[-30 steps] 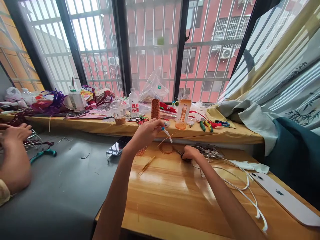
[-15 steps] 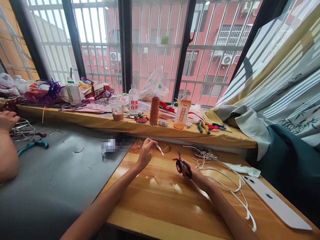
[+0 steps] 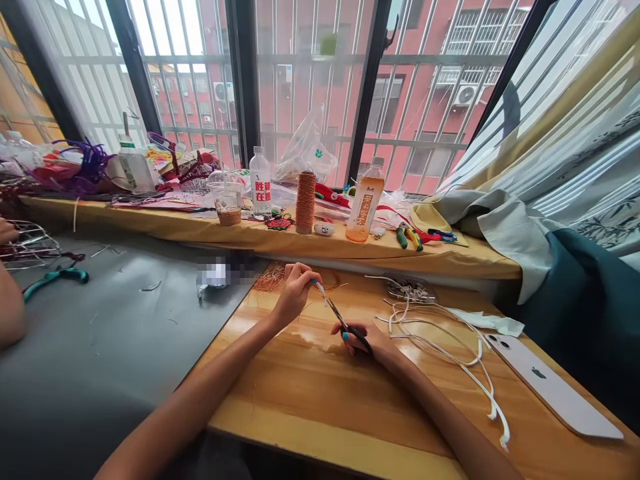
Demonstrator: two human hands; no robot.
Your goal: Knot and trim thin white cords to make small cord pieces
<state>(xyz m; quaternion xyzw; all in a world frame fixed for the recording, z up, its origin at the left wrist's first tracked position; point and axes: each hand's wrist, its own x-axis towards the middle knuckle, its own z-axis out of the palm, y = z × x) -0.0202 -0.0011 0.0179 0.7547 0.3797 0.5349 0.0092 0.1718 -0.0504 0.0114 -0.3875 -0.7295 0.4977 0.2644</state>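
My left hand (image 3: 293, 300) is closed in a pinch on a short white cord piece (image 3: 323, 296), which sticks out to the right from the fingertips. A thin thread seems to trail near it. My right hand (image 3: 376, 341) is wrapped round the black handles of a pair of scissors (image 3: 337, 314). Their blades point up and left, and the tips are right at the free end of the white piece; whether they touch it I cannot tell. Behind my left hand lies a tangle of copper-coloured thread (image 3: 270, 277).
Long white cords (image 3: 450, 347) loop over the right of the wooden table, beside a phone (image 3: 550, 387) and a small clear tray (image 3: 410, 289). On the ledge stand a thread spool (image 3: 305, 203) and a drink bottle (image 3: 365, 201). At far left, another person's arm (image 3: 10, 310) is near teal pliers (image 3: 55, 279).
My right hand has brought the scissors left and up, so the blades now meet the white piece's end. My left hand still pinches the piece. The view has tilted slightly down.
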